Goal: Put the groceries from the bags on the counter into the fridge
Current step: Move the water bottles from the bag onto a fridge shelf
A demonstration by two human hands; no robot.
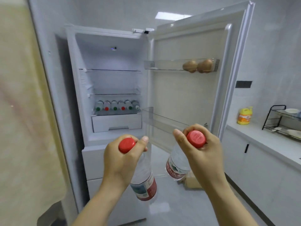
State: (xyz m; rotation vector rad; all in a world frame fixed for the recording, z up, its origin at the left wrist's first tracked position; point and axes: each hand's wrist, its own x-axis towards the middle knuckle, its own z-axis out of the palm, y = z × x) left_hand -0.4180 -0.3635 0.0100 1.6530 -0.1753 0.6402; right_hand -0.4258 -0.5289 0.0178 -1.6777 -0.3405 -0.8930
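Single head-worn wide-angle view, looking forward and down, near the open fridge (112,82)

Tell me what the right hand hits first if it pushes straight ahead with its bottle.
Probably the clear lower door shelf on the open fridge door; the right hand and its red-capped water bottle sit before it, though depth is unclear.

You faced pale, glossy tiled walls (268,46), with a bright rectangular patch of light (171,15) high on the far one. On your right, a white counter (260,137) ran along the wall above plain white cabinets (268,185). A yellow detergent bottle (244,115) stood on it, beside a black wire rack (281,121) holding plates (291,110). A dark wall plate (243,84) sat above. The floor (175,209) was light grey. A blurred beige panel (19,111) filled your near left.
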